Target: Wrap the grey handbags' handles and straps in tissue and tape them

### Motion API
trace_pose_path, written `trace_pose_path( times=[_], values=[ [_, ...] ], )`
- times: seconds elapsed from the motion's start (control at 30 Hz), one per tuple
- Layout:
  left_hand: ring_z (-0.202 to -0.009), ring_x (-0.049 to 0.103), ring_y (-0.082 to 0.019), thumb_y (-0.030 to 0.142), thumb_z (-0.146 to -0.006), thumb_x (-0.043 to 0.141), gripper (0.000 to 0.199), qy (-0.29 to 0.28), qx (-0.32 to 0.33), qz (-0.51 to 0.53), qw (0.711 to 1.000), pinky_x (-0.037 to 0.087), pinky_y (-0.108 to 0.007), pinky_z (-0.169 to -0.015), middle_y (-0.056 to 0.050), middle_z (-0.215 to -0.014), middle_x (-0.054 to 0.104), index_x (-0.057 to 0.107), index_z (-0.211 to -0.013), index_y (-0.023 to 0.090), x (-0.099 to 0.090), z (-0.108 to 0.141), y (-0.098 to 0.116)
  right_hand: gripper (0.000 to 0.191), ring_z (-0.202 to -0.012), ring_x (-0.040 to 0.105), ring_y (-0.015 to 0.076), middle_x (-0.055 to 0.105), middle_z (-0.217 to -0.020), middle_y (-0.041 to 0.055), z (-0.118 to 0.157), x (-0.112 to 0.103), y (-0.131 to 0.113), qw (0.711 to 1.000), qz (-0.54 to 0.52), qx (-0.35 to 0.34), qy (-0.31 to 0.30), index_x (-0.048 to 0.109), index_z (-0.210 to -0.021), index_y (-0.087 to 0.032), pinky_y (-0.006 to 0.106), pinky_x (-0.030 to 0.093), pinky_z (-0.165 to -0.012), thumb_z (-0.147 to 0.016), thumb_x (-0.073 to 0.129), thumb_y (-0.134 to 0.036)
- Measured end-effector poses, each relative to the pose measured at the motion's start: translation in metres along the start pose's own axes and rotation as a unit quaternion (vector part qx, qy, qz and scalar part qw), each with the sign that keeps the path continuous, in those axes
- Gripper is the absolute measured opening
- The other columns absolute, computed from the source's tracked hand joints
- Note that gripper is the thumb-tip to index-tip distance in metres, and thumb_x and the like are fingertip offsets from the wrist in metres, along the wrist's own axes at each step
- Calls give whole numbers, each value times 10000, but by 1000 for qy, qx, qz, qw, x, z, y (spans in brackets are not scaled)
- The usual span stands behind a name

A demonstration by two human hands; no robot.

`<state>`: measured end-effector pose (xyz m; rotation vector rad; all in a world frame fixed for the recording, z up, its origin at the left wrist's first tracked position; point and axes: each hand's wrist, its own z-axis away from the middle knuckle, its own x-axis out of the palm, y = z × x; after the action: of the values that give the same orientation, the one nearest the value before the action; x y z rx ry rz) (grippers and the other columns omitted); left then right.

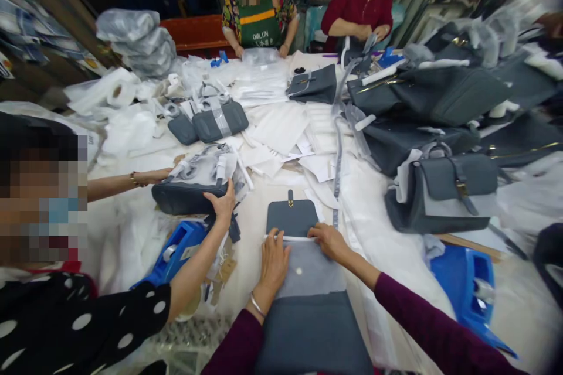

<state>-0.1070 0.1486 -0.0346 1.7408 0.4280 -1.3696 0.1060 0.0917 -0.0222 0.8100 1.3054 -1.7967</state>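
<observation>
A dark grey-blue handbag [312, 334] lies flat in front of me, its flap [292, 218] folded out away from me, with a gold clasp on a small strap. A sheet of thin pale wrapping [310, 269] covers the bag's upper part. Along the fold runs a narrow white strip [294, 238]. The fingers of my left hand [273, 263] press on its left end, bent over it. At the right end, my right hand [332, 242] has its fingers curled and closed on the strip. The fingertips partly hide both ends.
To my left, a co-worker's hands [224, 202] hold another bag [187, 196]. Blue tape dispensers [461, 281] stand either side. Bags [457, 181] are heaped at right; white paper sheets [281, 126] cover the middle. Two people work at the far edge.
</observation>
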Motion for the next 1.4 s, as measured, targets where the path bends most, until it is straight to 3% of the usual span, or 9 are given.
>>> trace_pose_path(
  times=[0.17, 0.3, 0.43, 0.7, 0.8, 0.93, 1.0, 1.2, 1.4],
  values=[
    [-1064, 477, -242, 255, -919, 411, 225, -21, 14, -33, 999, 413, -430, -916, -95, -1150, 506, 511, -1108, 187, -9, -2, 7, 223, -913, 474, 222, 581, -954, 90, 2, 0, -23, 993, 103, -51, 33, 623, -836, -177, 333, 329, -778, -847, 434, -60],
    [-992, 457, -243, 269, -915, 420, 191, -25, 10, -57, 998, 409, -420, -879, -81, -1089, 517, 533, -1046, 186, -16, -1, 12, 133, -900, 471, 207, 562, -967, 65, 10, 8, -36, 993, 74, -78, 58, 608, -950, -203, 316, 346, -779, -909, 483, -222],
    [-1021, 440, -260, 308, -919, 423, 183, -16, -3, -71, 997, 370, -458, -908, -75, -1024, 527, 546, -981, 187, -19, 1, 13, 175, -931, 475, 212, 547, -979, 60, 13, 13, -34, 994, 46, -61, 73, 615, -1010, -234, 312, 356, -780, -898, 537, -344],
    [-1027, 478, -239, 254, -925, 411, 200, -16, -3, -47, 999, 364, -465, -939, -78, -1059, 549, 523, -1080, 195, -15, -2, 7, 147, -902, 492, 202, 557, -928, 41, 4, 25, -29, 996, -13, -55, 69, 603, -937, -213, 314, 378, -781, -903, 532, -337],
    [-1165, 430, -245, 161, -908, 413, 320, -24, 62, -31, 997, 304, -474, -1030, -89, -1240, 512, 476, -1218, 211, -17, 1, 5, 117, -876, 496, 197, 539, -917, 39, 3, 32, -25, 995, -34, -56, 75, 587, -926, -211, 316, 397, -788, -893, 545, -316],
    [-1204, 419, -233, 251, -870, 536, 467, -116, 160, 37, 980, 327, -424, -1046, -60, -1309, 495, 409, -1319, 257, -21, 7, 2, 67, -872, 501, 191, 526, -912, 42, -1, 35, -15, 995, -52, -59, 55, 573, -904, -208, 310, 415, -784, -888, 533, -259],
    [-1217, 408, -240, 292, -842, 587, 531, -133, 151, 53, 978, 329, -429, -1051, -57, -1319, 492, 394, -1336, 268, -22, 8, 1, 35, -875, 505, 187, 531, -915, 40, -13, 28, -12, 996, -52, -61, 28, 572, -886, -204, 300, 420, -781, -855, 557, -210],
    [-1199, 409, -242, 284, -841, 591, 527, -140, 130, 60, 980, 338, -434, -1036, -53, -1311, 496, 404, -1333, 286, -20, 8, -1, 390, -1096, 442, 259, 532, -1170, 123, -87, -11, -19, 995, 86, 34, 35, 526, -1166, -167, 367, 361, -913, -787, 616, -166],
    [-1178, 423, -233, 295, -841, 591, 515, -134, 138, 65, 979, 341, -420, -1021, -59, -1297, 497, 411, -1323, 280, -20, 11, -2, 403, -1012, 516, 299, 592, -1035, 169, -132, -27, -21, 989, 110, 96, -11, 601, -1019, -102, 377, 383, -821, -690, 731, -294]
  ],
)
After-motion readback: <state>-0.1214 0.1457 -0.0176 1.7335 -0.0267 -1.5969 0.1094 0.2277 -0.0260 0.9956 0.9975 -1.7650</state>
